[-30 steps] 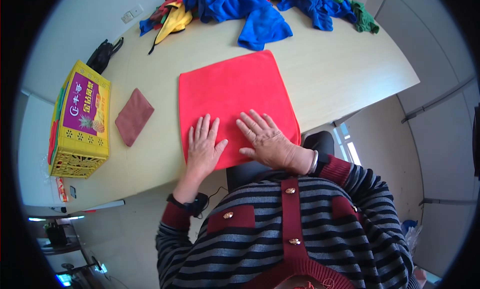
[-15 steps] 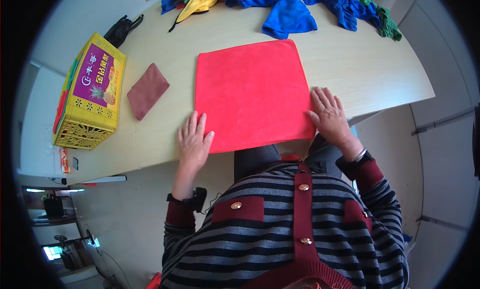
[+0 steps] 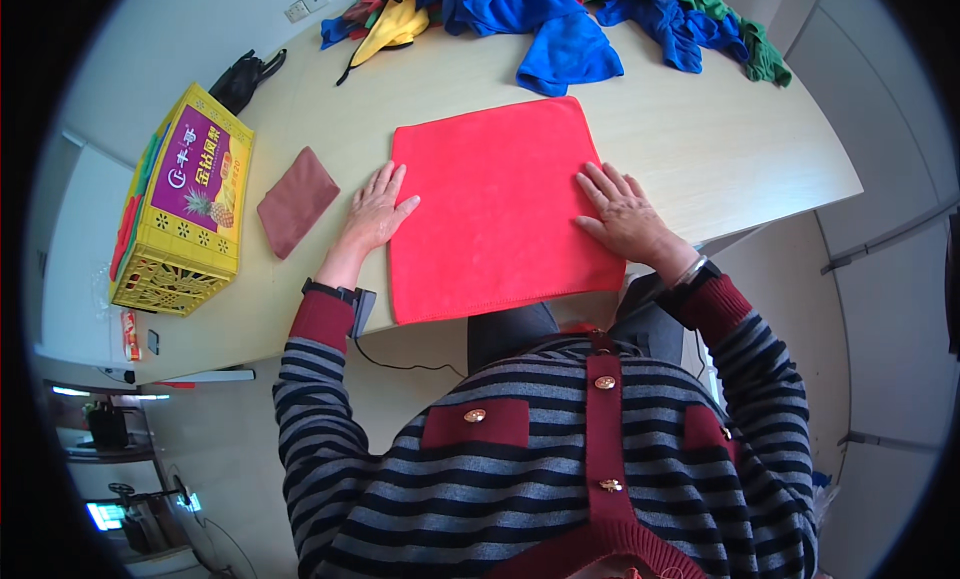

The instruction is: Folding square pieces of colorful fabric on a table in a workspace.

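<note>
A square red cloth (image 3: 500, 209) lies spread flat on the pale wooden table, its near edge at the table's front edge. On its left edge rests my left hand (image 3: 376, 211), fingers stretched out and pointing away from me. My right hand (image 3: 626, 217) lies flat across the cloth's right edge, fingers spread, with the palm partly beyond the cloth. Neither hand grips anything. A folded brownish-red cloth (image 3: 298, 203) lies to the left of my left hand.
A yellow plastic crate (image 3: 190, 249) with a purple panel stands at the left, coloured cloths inside. Behind it sits a black bag (image 3: 240, 83). Along the far side lie heaped cloths: a yellow one (image 3: 394, 29), blue ones (image 3: 568, 55) and a green one (image 3: 766, 53).
My left hand has slid away from me along the cloth's left edge. My right hand has shifted left, further onto the red cloth. The view has tilted slightly.
</note>
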Action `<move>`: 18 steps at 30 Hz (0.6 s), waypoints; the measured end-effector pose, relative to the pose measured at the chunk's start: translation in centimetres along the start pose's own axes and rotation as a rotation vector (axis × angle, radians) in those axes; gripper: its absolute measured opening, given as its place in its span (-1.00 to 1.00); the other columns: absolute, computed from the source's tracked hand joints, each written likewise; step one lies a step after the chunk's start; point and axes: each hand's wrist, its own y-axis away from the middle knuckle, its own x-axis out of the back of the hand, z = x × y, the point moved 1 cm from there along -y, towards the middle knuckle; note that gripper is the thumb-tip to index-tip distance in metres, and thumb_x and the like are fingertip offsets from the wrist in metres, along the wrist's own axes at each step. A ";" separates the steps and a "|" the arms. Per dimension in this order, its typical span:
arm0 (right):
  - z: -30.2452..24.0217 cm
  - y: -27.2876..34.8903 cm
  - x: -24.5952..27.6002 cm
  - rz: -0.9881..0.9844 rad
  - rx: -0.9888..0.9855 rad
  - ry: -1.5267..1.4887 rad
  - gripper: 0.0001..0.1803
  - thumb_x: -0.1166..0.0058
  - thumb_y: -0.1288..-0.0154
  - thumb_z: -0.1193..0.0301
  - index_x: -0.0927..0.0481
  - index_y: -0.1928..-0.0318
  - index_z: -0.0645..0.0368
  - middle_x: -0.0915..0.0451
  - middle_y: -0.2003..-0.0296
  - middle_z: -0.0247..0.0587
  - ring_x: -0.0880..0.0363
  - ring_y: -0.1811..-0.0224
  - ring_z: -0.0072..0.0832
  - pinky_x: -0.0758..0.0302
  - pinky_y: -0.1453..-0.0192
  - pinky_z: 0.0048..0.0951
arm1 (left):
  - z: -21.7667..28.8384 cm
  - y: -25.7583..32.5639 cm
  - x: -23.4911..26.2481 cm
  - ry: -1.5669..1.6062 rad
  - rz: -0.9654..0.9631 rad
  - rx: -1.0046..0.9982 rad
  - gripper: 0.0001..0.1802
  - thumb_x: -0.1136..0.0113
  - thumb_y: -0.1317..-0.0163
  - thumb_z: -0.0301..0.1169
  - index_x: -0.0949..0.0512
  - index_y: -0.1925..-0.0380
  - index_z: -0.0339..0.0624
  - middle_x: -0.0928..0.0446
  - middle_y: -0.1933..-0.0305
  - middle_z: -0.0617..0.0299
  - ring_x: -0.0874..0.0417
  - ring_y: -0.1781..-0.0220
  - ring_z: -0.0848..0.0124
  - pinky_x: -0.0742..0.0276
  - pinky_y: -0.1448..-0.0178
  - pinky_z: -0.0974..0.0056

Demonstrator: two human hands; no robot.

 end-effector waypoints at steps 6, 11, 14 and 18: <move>-0.8 0.2 0.7 -0.045 -0.079 0.045 -0.23 0.20 -0.52 -0.08 -0.07 -0.56 0.05 0.01 -0.57 -0.09 0.15 -0.64 -0.12 0.18 -0.65 0.00 | 0.7 -3.0 1.5 -0.094 0.079 0.011 -0.18 0.22 -0.47 0.19 0.05 -0.58 0.07 0.16 -0.68 0.20 0.20 -0.70 0.25 0.20 -0.66 -0.03; -3.2 0.7 0.8 0.027 0.031 0.091 -0.23 0.16 -0.51 -0.07 -0.11 -0.54 0.06 -0.01 -0.57 -0.08 0.14 -0.64 -0.12 0.16 -0.65 0.01 | 1.5 -6.6 0.5 -0.075 0.097 -0.153 -0.19 0.22 -0.48 0.18 0.04 -0.58 0.06 0.15 -0.68 0.19 0.20 -0.70 0.24 0.19 -0.65 -0.05; -3.6 1.4 0.2 -0.002 0.077 -0.031 -0.24 0.14 -0.50 -0.06 -0.14 -0.53 0.07 -0.01 -0.56 -0.08 0.14 -0.64 -0.13 0.15 -0.65 0.01 | 1.2 -8.0 0.4 -0.033 0.054 -0.126 -0.19 0.23 -0.48 0.18 0.03 -0.58 0.04 0.16 -0.68 0.19 0.20 -0.70 0.25 0.21 -0.65 -0.07; -4.8 1.0 0.7 0.031 0.033 -0.038 -0.28 0.12 -0.50 -0.03 -0.21 -0.50 0.09 -0.09 -0.54 -0.08 0.05 -0.62 -0.12 0.11 -0.64 0.00 | 0.9 -7.5 0.9 -0.066 0.072 -0.109 -0.22 0.13 -0.47 0.13 -0.07 -0.55 -0.01 0.07 -0.66 0.13 0.13 -0.68 0.17 0.10 -0.62 -0.12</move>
